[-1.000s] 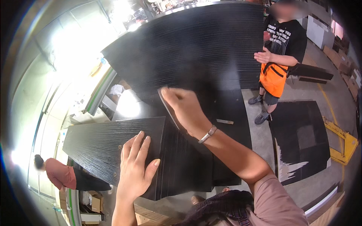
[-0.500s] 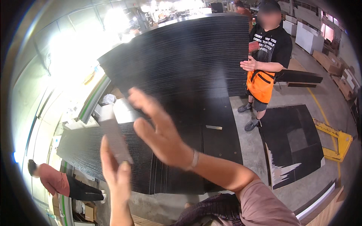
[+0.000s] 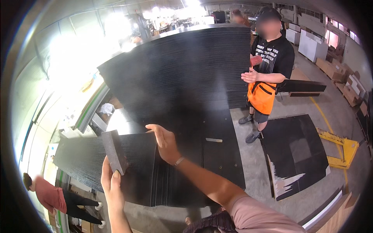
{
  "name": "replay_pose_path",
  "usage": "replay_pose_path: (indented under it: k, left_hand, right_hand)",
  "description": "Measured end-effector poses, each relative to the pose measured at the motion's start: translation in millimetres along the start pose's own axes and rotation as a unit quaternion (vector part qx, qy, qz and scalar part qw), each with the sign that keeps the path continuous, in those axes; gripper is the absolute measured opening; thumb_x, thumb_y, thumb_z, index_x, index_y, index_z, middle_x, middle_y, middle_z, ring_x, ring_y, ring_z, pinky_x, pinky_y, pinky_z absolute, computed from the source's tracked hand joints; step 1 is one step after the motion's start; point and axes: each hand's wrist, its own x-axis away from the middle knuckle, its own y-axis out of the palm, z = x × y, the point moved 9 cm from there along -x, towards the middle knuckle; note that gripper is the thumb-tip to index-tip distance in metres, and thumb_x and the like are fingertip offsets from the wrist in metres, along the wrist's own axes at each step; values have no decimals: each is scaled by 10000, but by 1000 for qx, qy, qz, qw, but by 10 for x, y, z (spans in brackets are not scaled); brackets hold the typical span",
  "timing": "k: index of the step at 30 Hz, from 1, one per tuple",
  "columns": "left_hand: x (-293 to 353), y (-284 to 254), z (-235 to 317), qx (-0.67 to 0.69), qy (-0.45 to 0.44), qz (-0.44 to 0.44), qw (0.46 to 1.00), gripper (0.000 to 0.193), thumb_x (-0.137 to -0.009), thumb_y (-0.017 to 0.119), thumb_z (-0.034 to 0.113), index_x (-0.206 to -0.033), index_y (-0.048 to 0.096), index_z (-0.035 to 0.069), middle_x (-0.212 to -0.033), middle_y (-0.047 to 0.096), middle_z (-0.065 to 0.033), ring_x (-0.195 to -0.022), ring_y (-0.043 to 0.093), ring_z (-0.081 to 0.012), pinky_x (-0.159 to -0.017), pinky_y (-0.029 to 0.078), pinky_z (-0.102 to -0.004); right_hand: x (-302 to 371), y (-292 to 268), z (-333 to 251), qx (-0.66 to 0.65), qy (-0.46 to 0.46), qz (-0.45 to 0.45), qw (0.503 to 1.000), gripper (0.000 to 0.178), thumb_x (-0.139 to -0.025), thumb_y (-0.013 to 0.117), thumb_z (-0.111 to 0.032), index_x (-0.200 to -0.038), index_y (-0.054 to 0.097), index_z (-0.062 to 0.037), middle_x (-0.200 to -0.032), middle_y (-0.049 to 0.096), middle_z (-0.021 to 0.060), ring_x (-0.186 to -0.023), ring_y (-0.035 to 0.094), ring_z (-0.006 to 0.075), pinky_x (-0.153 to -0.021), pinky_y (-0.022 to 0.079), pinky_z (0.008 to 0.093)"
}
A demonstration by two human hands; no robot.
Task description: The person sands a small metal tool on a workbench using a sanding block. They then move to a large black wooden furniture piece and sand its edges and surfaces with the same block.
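- The left hand (image 3: 110, 182) pinches a grey sanding block (image 3: 114, 151) between thumb and fingers, closed firmly on its lower end, block upright.
- Just behind the block lies the black grooved panel (image 3: 136, 167), atop a stack.
- The right hand (image 3: 165, 141) is open, fingers spread, holding nothing, palm at the panel's far edge.
- Judged step: sanding the panel; next the block would need laying flat on the surface beyond the grip.
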Motion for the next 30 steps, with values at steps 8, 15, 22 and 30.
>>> replay_pose_path:
  k: [8,15,22,30]
  left_hand:
    - [21,-12,15,-26,-20,1,999,713,-961,596,348,-1498,377,-68,-1336,569,-161,-1219,543,-227,-1072,391,-349]
    - [-45,-20,30,15,-17,-13,1000,681,-958,630,264,-1498,375,-63,-1358,565,-151,-1241,530,-205,-1084,375,-340]
    - [-206,4,98,-21,-28,-8,999,698,-951,657,335,-1490,400,-25,-1272,628,-157,-1114,595,-199,-959,467,-333]
    - [-143,-367,156,-57,-34,-19,998,633,-918,664,224,-1449,429,-29,-1143,661,-159,-966,640,-193,-877,517,-334]
  right_hand:
    - [151,-51,509,41,90,9,995,464,-1110,378,-327,-1060,681,21,-877,692,64,-818,609,115,-786,500,315]
    - [452,-178,1047,22,126,88,988,575,-1080,402,-403,-805,536,85,-627,394,165,-619,420,152,-608,402,424]
    - [1051,-503,1917,70,223,73,969,519,-1087,381,-344,-873,620,64,-720,595,110,-707,574,191,-678,468,411]
    - [1925,-372,2732,-35,399,163,902,352,-1023,497,-283,-876,635,6,-773,629,46,-700,546,151,-649,471,355]
